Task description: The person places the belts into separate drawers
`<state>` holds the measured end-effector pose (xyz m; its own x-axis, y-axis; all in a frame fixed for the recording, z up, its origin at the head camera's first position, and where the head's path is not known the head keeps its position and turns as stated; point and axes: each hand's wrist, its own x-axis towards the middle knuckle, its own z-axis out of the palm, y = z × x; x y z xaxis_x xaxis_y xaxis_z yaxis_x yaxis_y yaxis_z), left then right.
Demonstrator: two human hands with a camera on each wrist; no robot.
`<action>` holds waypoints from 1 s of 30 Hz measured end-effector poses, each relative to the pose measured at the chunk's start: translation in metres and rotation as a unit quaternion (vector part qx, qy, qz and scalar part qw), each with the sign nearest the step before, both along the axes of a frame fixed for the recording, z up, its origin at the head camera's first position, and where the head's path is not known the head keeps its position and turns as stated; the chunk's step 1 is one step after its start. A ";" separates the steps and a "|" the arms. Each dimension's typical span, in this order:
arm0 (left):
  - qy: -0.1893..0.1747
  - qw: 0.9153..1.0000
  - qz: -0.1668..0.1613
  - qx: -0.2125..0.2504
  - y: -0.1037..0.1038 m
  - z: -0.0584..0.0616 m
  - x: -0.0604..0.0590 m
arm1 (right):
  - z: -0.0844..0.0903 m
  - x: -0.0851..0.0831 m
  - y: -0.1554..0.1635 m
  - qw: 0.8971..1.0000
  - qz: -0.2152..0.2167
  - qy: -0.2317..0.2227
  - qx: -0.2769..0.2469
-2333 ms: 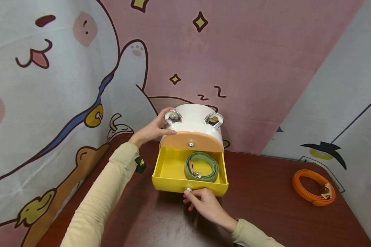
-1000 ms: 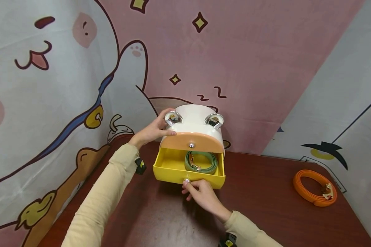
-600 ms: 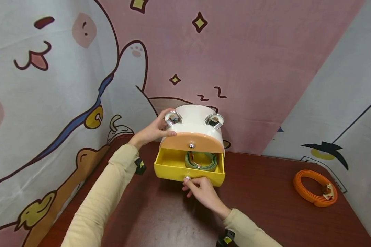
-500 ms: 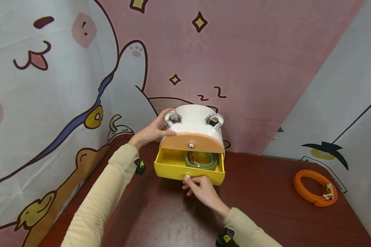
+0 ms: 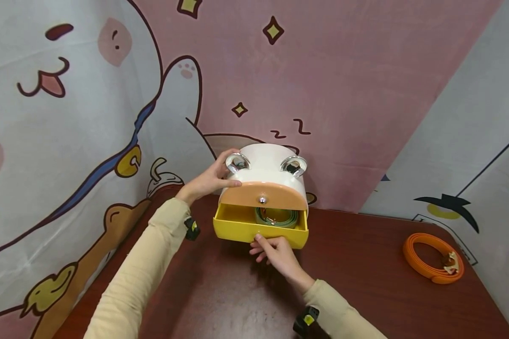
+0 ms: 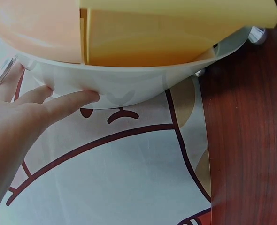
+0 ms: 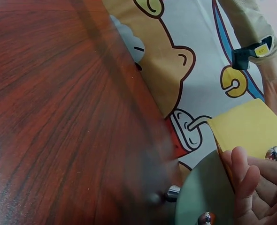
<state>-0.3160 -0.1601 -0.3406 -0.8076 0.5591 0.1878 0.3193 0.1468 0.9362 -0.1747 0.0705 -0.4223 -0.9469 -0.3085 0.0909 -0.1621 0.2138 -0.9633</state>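
Note:
A small white cabinet point(image 5: 266, 162) with a rounded top and two chrome ear-like rings stands against the back wall. Its orange upper drawer point(image 5: 242, 195) is closed, while the yellow lower drawer point(image 5: 237, 230) is partly pulled out. Inside the yellow drawer lies a coiled green belt point(image 5: 291, 219), partly hidden by the drawer front. My left hand point(image 5: 209, 179) rests against the cabinet's left side, fingers extended, also seen in the left wrist view. At the drawer front, my right hand point(image 5: 282, 259) pinches the chrome drawer knob point(image 7: 274, 153), mostly covered by my thumb in the head view.
A coiled orange belt point(image 5: 420, 268) with a gold-toned buckle lies on the right of the dark red-brown table point(image 5: 356, 268). Cartoon-printed cloth point(image 5: 339, 94) closes off the back and sides. The cabinet has short metal feet point(image 7: 173, 193) underneath.
The yellow drawer has slid inward, pushed by my right hand at the knob, and less of the green belt shows. My left hand has stayed in place on the cabinet.

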 end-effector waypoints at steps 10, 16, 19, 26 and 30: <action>-0.004 1.000 0.000 0.001 -0.001 -0.001 0.000 | -0.006 -0.010 -0.001 1.000 -0.014 0.000 -0.004; -0.005 1.000 0.003 0.000 0.000 0.000 0.000 | -0.034 -0.027 0.001 1.000 -0.024 -0.003 -0.009; -0.004 1.000 0.003 0.001 0.000 0.000 0.000 | -0.039 -0.032 0.002 1.000 -0.026 0.001 -0.008; -0.005 1.000 0.001 0.005 0.000 -0.001 0.000 | -0.041 -0.038 0.003 1.000 -0.025 0.008 -0.007; -0.001 1.000 0.000 0.002 0.000 -0.001 -0.001 | -0.040 -0.041 0.003 0.999 -0.031 0.001 -0.008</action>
